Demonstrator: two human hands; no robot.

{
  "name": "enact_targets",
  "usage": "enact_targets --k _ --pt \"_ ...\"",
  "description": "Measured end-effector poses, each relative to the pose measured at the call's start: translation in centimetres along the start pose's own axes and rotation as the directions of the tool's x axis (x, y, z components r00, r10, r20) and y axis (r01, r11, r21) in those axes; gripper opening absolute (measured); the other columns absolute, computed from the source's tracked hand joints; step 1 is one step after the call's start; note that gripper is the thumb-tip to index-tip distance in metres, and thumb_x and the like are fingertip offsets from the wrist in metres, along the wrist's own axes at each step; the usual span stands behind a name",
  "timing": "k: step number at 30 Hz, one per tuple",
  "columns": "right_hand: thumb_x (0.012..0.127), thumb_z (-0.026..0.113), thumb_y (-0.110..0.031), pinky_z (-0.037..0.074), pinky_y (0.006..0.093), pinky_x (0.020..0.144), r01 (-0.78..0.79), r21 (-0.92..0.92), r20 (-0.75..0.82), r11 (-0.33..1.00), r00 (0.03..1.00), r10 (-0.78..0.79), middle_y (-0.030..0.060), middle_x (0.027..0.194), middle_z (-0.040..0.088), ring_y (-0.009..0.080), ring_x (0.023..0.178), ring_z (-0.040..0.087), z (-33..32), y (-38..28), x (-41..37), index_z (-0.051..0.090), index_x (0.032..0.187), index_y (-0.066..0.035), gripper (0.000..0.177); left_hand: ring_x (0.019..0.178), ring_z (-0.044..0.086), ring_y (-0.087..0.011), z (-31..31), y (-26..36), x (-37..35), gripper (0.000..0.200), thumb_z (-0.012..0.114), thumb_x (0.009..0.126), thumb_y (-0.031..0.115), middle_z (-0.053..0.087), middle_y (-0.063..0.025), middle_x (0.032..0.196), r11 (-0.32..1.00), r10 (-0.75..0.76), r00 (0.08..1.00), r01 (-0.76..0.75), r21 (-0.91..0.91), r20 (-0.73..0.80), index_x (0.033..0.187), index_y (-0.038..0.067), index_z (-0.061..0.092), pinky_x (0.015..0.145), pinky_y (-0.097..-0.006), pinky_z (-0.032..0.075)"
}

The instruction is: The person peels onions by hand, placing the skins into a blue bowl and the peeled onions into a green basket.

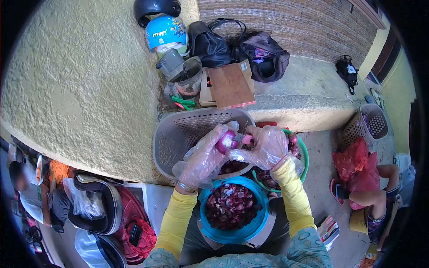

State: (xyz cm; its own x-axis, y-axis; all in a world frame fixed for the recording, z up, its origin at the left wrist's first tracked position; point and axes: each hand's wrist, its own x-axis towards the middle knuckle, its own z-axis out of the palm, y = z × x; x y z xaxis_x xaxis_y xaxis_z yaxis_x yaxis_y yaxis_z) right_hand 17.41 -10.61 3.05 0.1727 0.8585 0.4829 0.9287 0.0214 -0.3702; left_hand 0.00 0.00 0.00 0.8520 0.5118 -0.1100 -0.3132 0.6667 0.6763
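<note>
Concrete ledge (pixel 308 82) stands beyond the left gloved hand (pixel 206 154), which grips the red onion (pixel 225 142) on its side nearer the right gloved hand (pixel 268 145), whose fingers appear to pinch an unidentified pink piece (pixel 247 140).

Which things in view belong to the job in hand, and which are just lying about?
Likely part of the job:
purple onion, in the gloved left hand
blue basin with dark red pieces
green basket
large grey basket

Apparently just lying about:
blue helmet
black bag
brown board
dark open bag
</note>
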Motion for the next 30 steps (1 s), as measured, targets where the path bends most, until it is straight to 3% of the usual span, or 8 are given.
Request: enact_targets --k 6,15,17,18,20,21,23,30 --pt "0.069 0.071 -0.083 0.048 0.0450 0.048 -0.023 -0.020 0.045 1.000 0.999 0.024 0.0119 0.052 0.057 0.0345 0.050 0.063 0.3 0.1 0.0 0.070 0.074 -0.009 0.075 0.106 0.061 -0.0129 0.8 0.1 -0.3 0.040 0.053 0.108 0.037 0.062 -0.0042 0.121 0.999 0.033 0.999 -0.033 0.030 -0.018 0.132 0.005 0.058 0.084 -0.0267 0.053" --pt "0.072 0.072 -0.080 0.050 0.0460 0.051 -0.055 0.025 0.024 0.998 0.998 0.055 0.0140 0.057 0.062 0.0358 0.052 0.064 1.2 0.4 0.1 0.072 0.075 -0.008 0.072 0.107 0.063 -0.0181 1.4 -0.7 0.2 0.040 0.055 0.108 0.035 0.063 -0.0093 0.121 0.987 0.094 0.992 -0.103 -0.125 -0.080 0.134 0.004 0.056 0.089 -0.0318 0.055" --pt "0.079 0.072 -0.073 0.047 0.0441 0.052 -0.071 0.158 0.064 0.985 0.996 0.062 0.0156 0.057 0.060 0.0355 0.051 0.060 1.5 0.6 0.0 0.077 0.092 -0.001 0.073 0.112 0.064 -0.0229 1.7 -0.6 0.0 0.038 0.049 0.110 0.032 0.065 -0.0148 0.120 0.979 0.128 0.989 -0.138 -0.151 -0.074 0.133 0.001 0.053 0.100 -0.0376 0.053" --pt "0.079 0.072 -0.073 0.047 0.0441 0.052 -0.072 0.158 0.064 0.985 0.996 0.062 0.0156 0.057 0.060 0.0355 0.051 0.060 1.7 0.7 0.0 0.077 0.092 -0.001 0.073 0.112 0.064 -0.0229 1.7 -0.7 0.0 0.038 0.049 0.110 0.032 0.065 -0.0148 0.120 0.979 0.127 0.989 -0.137 -0.151 -0.074 0.133 0.001 0.053 0.100 -0.0376 0.053" --pt "0.091 0.068 -0.059 0.048 0.0424 0.054 -0.163 0.229 0.154 0.960 0.980 0.130 0.0165 0.060 0.061 0.0351 0.051 0.060 2.0 0.8 0.1 0.076 0.092 0.000 0.060 0.114 0.063 -0.0205 1.6 -0.8 0.1 0.038 0.047 0.111 0.029 0.064 -0.0143 0.121 0.976 0.216 0.973 -0.213 0.045 -0.078 0.135 0.000 0.052 0.103 -0.0361 0.051" --pt "0.091 0.068 -0.059 0.048 0.0424 0.054 -0.163 0.229 0.154 0.960 0.980 0.129 0.0165 0.060 0.061 0.0351 0.051 0.060 2.3 0.9 0.1 0.076 0.092 0.000 0.060 0.114 0.063 -0.0205 1.5 -0.9 0.2 0.038 0.047 0.111 0.029 0.064 -0.0143 0.121 0.976 0.217 0.973 -0.214 0.044 -0.078 0.135 0.000 0.052 0.103 -0.0361 0.051" --pt "0.098 0.063 -0.049 0.047 0.0419 0.055 -0.188 0.421 0.165 0.887 0.978 0.129 0.0186 0.062 0.061 0.0360 0.052 0.059 2.9 1.2 0.0 0.075 0.089 0.000 0.051 0.114 0.062 -0.0186 1.3 -1.0 0.3 0.037 0.046 0.112 0.025 0.064 -0.0134 0.123 0.944 0.286 0.955 -0.268 0.191 -0.073 0.136 -0.002 0.052 0.104 -0.0349 0.050" --pt "0.096 0.066 -0.044 0.046 0.0429 0.055 -0.150 0.450 0.140 0.881 0.985 0.096 0.0191 0.062 0.061 0.0405 0.055 0.059 2.9 1.0 0.0 0.073 0.080 -0.002 0.046 0.113 0.062 -0.0217 1.1 -0.7 0.1 0.040 0.053 0.109 0.029 0.063 -0.0149 0.123 0.857 0.378 0.926 -0.354 0.373 0.011 0.137 0.000 0.051 0.099 -0.0361 0.053"
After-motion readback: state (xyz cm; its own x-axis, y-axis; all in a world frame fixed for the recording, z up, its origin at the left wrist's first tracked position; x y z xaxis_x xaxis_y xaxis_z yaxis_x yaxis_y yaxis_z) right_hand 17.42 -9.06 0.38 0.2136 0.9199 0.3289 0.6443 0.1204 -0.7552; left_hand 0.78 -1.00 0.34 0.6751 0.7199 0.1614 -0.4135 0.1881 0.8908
